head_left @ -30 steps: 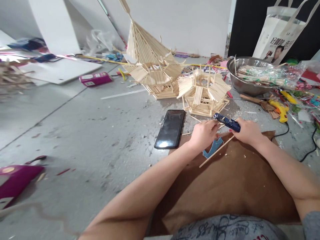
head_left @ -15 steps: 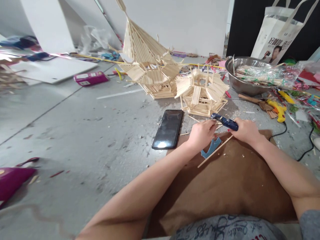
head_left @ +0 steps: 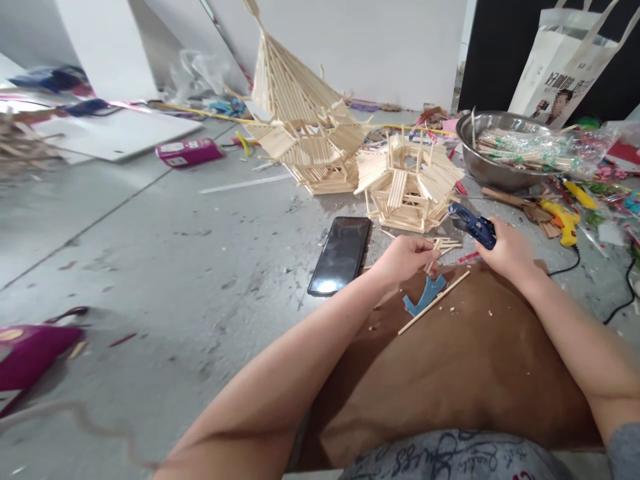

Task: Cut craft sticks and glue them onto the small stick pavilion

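Note:
My left hand [head_left: 407, 259] is closed, pinching short thin wooden sticks [head_left: 436, 252] between thumb and fingers. Wrapped round a dark blue hand tool, probably a cutter [head_left: 476, 228], is my right hand [head_left: 509, 252], a little apart from those sticks. The tool's head points left and its jaws are hard to make out. Below my left hand lie a blue scrap [head_left: 425, 297] and one longer wooden stick [head_left: 434, 304], both on a brown sheet [head_left: 450, 373]. Just beyond stands a small stick-built pavilion model [head_left: 410, 183].
A black phone [head_left: 340, 257] lies left of my left hand. Behind stands a taller stick-built model [head_left: 310, 127]. To the right are a metal bowl [head_left: 487, 177] of wrapped sticks, a yellow glue gun [head_left: 565, 223] with its cord, and a white bag [head_left: 555, 73].
My right hand has drawn the blue tool right, away from my left hand. The short sticks in my left hand now show more clearly. The view has shifted slightly.

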A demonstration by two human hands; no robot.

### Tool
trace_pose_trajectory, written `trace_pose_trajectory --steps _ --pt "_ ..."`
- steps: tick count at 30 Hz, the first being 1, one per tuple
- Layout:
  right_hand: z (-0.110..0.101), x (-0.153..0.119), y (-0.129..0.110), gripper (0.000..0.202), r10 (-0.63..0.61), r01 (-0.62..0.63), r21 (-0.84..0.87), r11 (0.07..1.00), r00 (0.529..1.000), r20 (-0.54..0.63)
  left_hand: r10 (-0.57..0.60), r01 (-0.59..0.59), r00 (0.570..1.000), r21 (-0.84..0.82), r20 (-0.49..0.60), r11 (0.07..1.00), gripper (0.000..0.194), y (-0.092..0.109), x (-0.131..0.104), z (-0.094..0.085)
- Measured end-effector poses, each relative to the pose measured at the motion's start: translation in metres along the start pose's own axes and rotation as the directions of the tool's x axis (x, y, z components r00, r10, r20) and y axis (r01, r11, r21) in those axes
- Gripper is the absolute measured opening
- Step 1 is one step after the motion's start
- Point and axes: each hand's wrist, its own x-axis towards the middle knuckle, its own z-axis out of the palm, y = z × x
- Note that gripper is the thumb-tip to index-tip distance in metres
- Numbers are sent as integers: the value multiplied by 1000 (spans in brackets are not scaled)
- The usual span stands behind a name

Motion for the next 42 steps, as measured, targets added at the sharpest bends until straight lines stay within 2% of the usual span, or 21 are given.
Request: trace_pose_trajectory --steps 3,7,11,15,18,20,23,28,30,32,34,37,40,42 --pt "8 2 8 44 -33 33 7 999 999 -26 8 -9 1000 104 12 995 25 0 1 -3" --pt "15 2 14 47 -67 66 -26 998 997 -38 41 -60 997 376 60 925 20 7 -3 -2" --pt "20 1 16 47 -86 84 -73 994 996 -24 25 -102 991 616 133 781 19 15 -12 8" --pt "23 1 16 47 -128 123 -106 987 991 -42 45 -248 961 780 273 575 26 16 -21 20" --pt "24 2 17 55 -145 139 -141 980 989 -36 24 -312 941 838 337 447 28 15 -25 25" --pt "25 2 17 62 -139 135 -163 977 990 -13 0 -305 943 861 334 408 27 14 -28 28" --pt "26 3 18 64 -122 124 -177 976 992 21 -19 -293 945 869 327 398 24 13 -32 33" --pt "25 3 18 77 -107 114 -199 973 993 50 15 -332 935 859 355 389 25 13 -33 36" --pt "26 3 19 80 -96 107 -206 973 994 60 23 -341 931 848 364 405 25 16 -31 32" --pt "28 3 20 80 -82 97 -220 971 994 79 48 -344 929 809 367 477 24 21 -27 25" --pt "30 3 21 79 -83 102 -219 970 992 97 80 -312 938 716 338 624 23 25 -23 18" --pt "27 3 21 71 -122 130 -143 981 991 64 69 -162 975 462 211 872 23 24 -17 9" --pt "15 3 13 54 -170 174 110 979 984 -47 80 -105 986 173 143 979 26 18 -12 6" --pt "4 1 4 44 -171 185 420 889 983 -70 108 -114 986 43 128 993 26 14 -11 7"
